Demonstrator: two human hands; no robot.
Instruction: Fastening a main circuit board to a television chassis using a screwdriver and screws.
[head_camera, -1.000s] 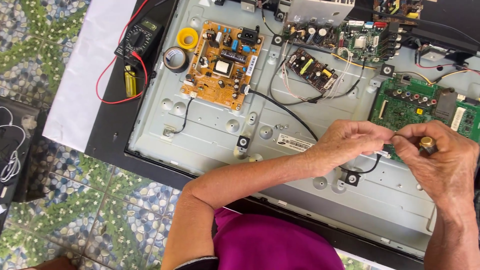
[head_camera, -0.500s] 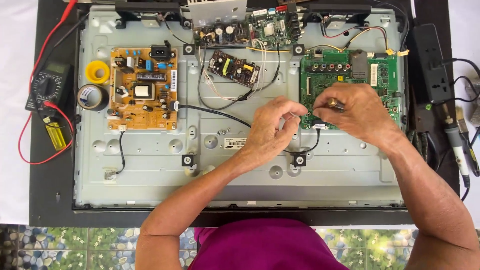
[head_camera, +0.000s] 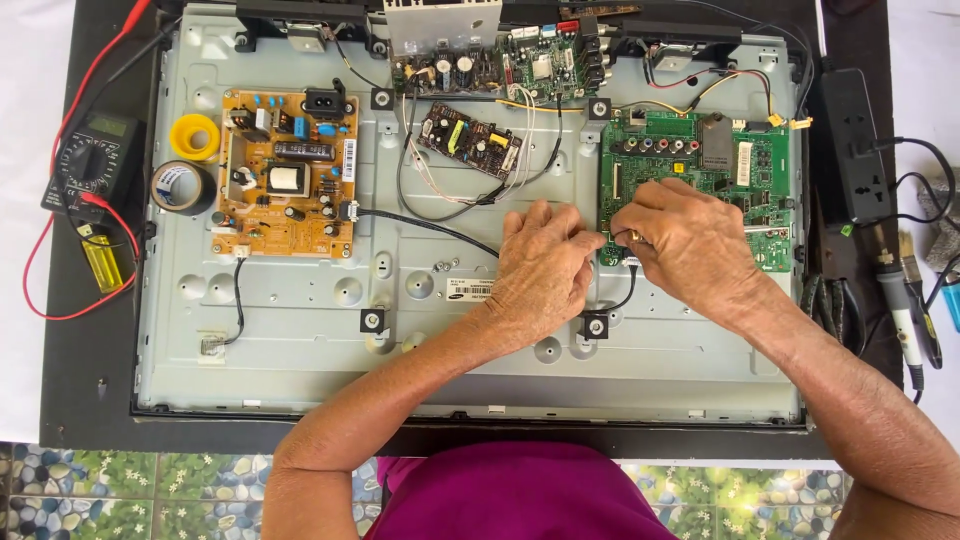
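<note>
A flat-screen set lies open, its grey metal back panel (head_camera: 300, 330) facing up. My left hand (head_camera: 540, 270) and my right hand (head_camera: 690, 245) meet at the lower left edge of the green circuit board (head_camera: 740, 160). The fingertips of my left hand pinch a thin black cable (head_camera: 625, 300) that loops down to a small black mount. A small metal-tipped part (head_camera: 634, 236) is pinched in my right hand, against the board's edge; what it is I cannot tell.
An orange-brown power board (head_camera: 285, 170) sits at the left and a small dark board (head_camera: 470, 140) in the middle. Two tape rolls (head_camera: 195, 137), a multimeter (head_camera: 95, 160) with red leads, loose screws (head_camera: 445, 265), a black power strip (head_camera: 855, 150) and a soldering iron (head_camera: 900, 310) lie around.
The head view has swung from tilted to square over the panel. Both hands have stayed together and now rest lower, at the green board's lower left edge.
</note>
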